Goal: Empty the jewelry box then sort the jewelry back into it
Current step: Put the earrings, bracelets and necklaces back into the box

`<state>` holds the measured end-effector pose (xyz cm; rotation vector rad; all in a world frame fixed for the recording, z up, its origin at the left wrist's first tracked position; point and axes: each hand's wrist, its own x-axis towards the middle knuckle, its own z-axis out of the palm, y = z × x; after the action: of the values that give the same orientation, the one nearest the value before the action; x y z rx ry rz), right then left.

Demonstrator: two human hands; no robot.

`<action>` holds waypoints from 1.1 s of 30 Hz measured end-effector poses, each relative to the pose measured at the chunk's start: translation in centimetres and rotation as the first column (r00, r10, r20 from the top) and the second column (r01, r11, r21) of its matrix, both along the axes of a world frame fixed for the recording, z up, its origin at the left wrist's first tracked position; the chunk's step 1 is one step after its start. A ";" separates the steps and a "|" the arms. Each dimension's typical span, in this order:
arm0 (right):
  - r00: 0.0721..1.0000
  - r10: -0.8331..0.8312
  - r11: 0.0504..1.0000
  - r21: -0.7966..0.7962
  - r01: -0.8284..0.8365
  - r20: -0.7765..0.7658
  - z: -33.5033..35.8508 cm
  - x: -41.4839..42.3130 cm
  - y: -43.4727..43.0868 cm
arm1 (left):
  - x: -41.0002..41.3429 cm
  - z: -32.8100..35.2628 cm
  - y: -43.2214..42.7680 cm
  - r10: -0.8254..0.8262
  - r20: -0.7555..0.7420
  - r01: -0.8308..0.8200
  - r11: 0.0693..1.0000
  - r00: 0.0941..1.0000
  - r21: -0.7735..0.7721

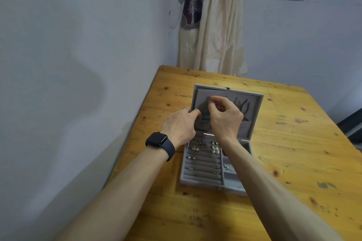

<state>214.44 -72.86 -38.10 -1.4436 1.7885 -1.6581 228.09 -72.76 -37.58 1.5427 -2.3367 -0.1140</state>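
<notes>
Two bare hands meet at the raised lid of a grey velvet jewelry box (254, 115) lying open on the knotty wooden surface (293, 143). Right hand (225, 117) pinches something small; left hand (180, 125), black smartwatch (158, 140) at its wrist, presses curled fingers against the lid's pocket. Earrings (215, 147) sit in the tray's ring rolls.

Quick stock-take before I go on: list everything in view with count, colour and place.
jewelry box: one, grey, open, table centre
lid: one, grey lining, upright at the back
earrings: several pairs, silver and pearl, on ring rolls
teal item: one, in the lid pocket, partly hidden
table: one, yellow wood
curtain: one, cream and purple, tied by the wall
smartwatch: one, black, left wrist
left hand: at the lid pocket
right hand: fingers pinched at the lid
</notes>
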 end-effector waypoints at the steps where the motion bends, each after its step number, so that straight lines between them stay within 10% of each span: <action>1: 1.000 0.005 1.000 0.000 -0.005 -0.008 0.1 0.1 -0.1 | 0.0 0.0 0.0 0.001 0.007 -0.001 1.000 1.000 0.003; 22: 0.973 0.067 0.989 0.147 -0.035 -0.220 -2.1 -1.4 0.5 | 0.1 0.8 -1.2 -0.005 0.006 0.006 0.997 1.000 -0.078; 33: 0.981 0.072 0.990 0.134 -0.048 -0.178 -2.6 -2.4 0.4 | -1.1 1.2 -1.7 0.061 0.388 0.036 0.970 0.920 -0.239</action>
<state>212.07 -72.50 -40.69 -1.6184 1.8887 -1.3917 227.02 -74.42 -36.38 1.5696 -2.5161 0.5149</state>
